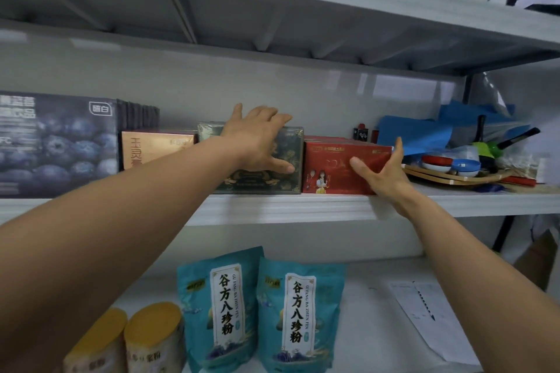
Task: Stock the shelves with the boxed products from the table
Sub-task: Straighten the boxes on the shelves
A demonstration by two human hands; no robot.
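Note:
On the middle shelf (pixel 272 209) stand a dark green box with gold ornament (pixel 291 172) and, to its right, a red box (pixel 333 172). My left hand (pixel 257 139) lies over the green box, fingers over its top edge and thumb across its front. At the right end of the red box is my right hand (pixel 381 166), with the thumb on the box's front and the fingers up along its right side. Left of the green box are a copper-coloured box (pixel 151 148) and a large blueberry-print box (pixel 57 145).
At the right of the same shelf a wooden tray (pixel 454 177) carries red and blue dishes, with blue sheets (pixel 424 130) behind it. The lower shelf holds two teal pouches (pixel 260 312), two yellow-lidded jars (pixel 127 342) and a paper sheet (pixel 430 312).

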